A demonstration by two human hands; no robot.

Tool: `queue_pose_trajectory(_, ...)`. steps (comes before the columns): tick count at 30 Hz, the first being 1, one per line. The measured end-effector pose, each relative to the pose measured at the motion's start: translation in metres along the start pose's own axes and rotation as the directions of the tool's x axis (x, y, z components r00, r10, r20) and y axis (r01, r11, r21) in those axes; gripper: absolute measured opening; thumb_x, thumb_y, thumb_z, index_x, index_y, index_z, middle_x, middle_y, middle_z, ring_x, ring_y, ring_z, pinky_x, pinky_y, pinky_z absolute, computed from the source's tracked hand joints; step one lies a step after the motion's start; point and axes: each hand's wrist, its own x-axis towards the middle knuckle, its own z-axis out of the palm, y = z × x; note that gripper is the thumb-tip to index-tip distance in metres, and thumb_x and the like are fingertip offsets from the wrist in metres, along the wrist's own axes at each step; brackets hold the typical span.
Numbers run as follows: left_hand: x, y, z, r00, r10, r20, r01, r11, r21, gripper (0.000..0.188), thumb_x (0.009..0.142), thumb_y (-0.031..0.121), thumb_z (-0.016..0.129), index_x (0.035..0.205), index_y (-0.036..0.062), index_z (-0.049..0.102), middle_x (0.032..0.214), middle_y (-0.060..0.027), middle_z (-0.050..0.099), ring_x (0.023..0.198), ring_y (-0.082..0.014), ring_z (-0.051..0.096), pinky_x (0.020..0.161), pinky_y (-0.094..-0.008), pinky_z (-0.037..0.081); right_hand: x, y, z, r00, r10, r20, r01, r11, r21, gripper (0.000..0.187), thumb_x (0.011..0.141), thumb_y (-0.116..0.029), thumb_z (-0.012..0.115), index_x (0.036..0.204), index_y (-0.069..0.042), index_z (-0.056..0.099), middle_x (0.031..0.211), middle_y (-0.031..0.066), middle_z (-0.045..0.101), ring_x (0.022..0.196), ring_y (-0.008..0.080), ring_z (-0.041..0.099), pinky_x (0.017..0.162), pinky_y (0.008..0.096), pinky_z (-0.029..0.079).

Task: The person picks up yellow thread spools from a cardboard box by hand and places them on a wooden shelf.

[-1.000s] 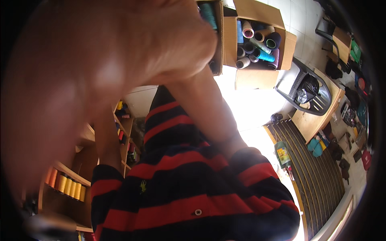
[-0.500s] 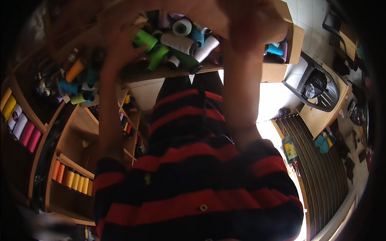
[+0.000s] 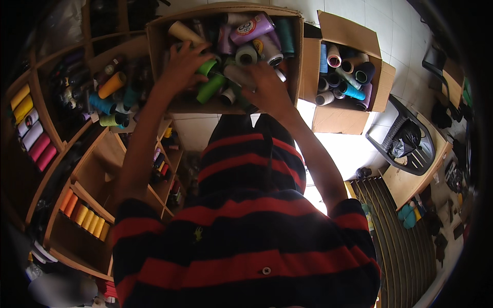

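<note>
A cardboard box (image 3: 154,66) full of thread cones lies before me, and both hands are inside it. My left hand (image 3: 179,65) has its fingers spread beside a bright green thread cone (image 3: 207,67), near a beige thread cone (image 3: 185,33). Another green thread cone (image 3: 210,89) lies just below. My right hand (image 3: 271,88) is curled round the right end of a grey thread cone (image 3: 238,76); its fingertips are partly hidden. A pale cone (image 3: 246,54) and a purple cone (image 3: 252,28) lie beyond it.
A second open box (image 3: 310,77) of thread cones stands on the right, near an upturned dark plastic chair (image 3: 400,136). Wooden shelves (image 3: 67,149) with yellow, orange and pink spools line the left. Several cones, one orange (image 3: 112,85), lie left of the main box.
My right arm, which crossed high over the box, has drawn back and its hand has come down onto the grey cone. The left hand stays by the green cones. The view has shifted, showing more of both boxes.
</note>
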Motion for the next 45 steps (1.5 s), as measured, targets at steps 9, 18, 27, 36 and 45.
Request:
queue_pose_trajectory(9, 0.021, 0.11, 0.015, 0.863, -0.463, -0.201, 0.095, 0.54, -0.836, 0.049, 0.085, 0.028, 0.073, 0.124, 0.0069, 0.052, 0.109, -0.0162, 0.066, 0.103, -0.0296, 0.065, 0.087, -0.0369, 0.049, -0.087, 0.066, -0.085, 0.724, 0.688, -0.038, -0.405, 0.469, 0.785, 0.03, 0.098, -0.026, 0.056, 0.112, 0.0, 0.06, 0.094, 0.0086, 0.062, 0.076, 0.0106, 0.054, 0.064, 0.0265, 0.044)
queue_pose_trajectory(18, 0.122, 0.247, 0.029, 0.956, -0.293, 0.017, 0.103, 0.279, -0.955, 0.041, 0.089, 0.031, 0.069, 0.119, 0.0046, 0.058, 0.104, -0.0129, 0.068, 0.097, -0.0204, 0.066, 0.083, -0.0332, 0.051, -0.172, 0.154, -0.114, 0.662, 0.633, -0.401, -0.47, 0.767, 0.436, 0.032, 0.091, -0.013, 0.065, 0.119, 0.0, 0.055, 0.11, 0.0111, 0.061, 0.096, 0.0183, 0.06, 0.077, 0.0315, 0.049)
queue_pose_trajectory(27, 0.209, 0.313, 0.103, 0.937, -0.337, -0.09, 0.009, 0.281, -0.96, 0.053, 0.082, 0.032, 0.074, 0.118, 0.0002, 0.053, 0.108, -0.0195, 0.067, 0.104, -0.0313, 0.065, 0.088, -0.0398, 0.05, -0.191, 0.204, -0.176, 0.256, 0.613, -0.747, -0.417, 0.767, 0.487, 0.036, 0.093, -0.027, 0.063, 0.113, 0.004, 0.056, 0.107, 0.0146, 0.059, 0.099, 0.0219, 0.056, 0.087, 0.0347, 0.047)
queue_pose_trajectory(36, 0.138, 0.285, 0.076, 0.922, -0.384, -0.041, 0.071, 0.273, -0.959, 0.048, 0.088, 0.018, 0.068, 0.128, 0.0028, 0.046, 0.116, -0.0162, 0.06, 0.096, -0.0201, 0.064, 0.079, -0.0333, 0.052, -0.203, 0.242, -0.153, 0.43, 0.501, -0.751, -0.662, 0.741, 0.116, 0.034, 0.089, -0.018, 0.07, 0.109, 0.001, 0.05, 0.107, 0.0166, 0.052, 0.103, 0.029, 0.058, 0.077, 0.0394, 0.056)
queue_pose_trajectory(45, -0.029, 0.092, 0.041, 0.592, -0.566, -0.574, 0.742, 0.661, 0.113, 0.037, 0.085, 0.022, 0.066, 0.119, 0.0112, 0.058, 0.114, -0.0091, 0.06, 0.114, -0.0337, 0.053, 0.1, -0.0425, 0.039, -0.18, 0.238, -0.164, 0.53, 0.323, -0.784, -0.728, 0.648, -0.225, 0.037, 0.086, -0.03, 0.067, 0.112, -0.004, 0.06, 0.109, 0.0204, 0.058, 0.107, 0.0371, 0.053, 0.093, 0.0515, 0.04)
